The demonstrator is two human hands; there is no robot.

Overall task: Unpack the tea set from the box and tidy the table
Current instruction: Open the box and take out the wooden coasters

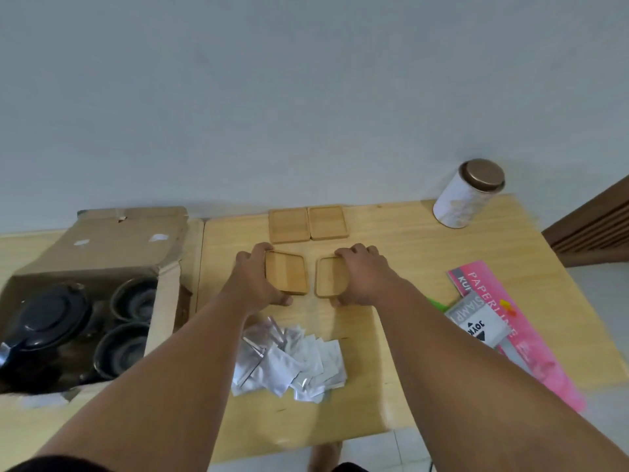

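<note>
Coasters side by side: left hand (253,279) grips left coaster (287,278), right hand (362,275) grips right coaster (328,277).

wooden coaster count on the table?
4. Two sit side by side at the far edge; the left hand grips one, the right hand another. More may remain in the box.
</note>
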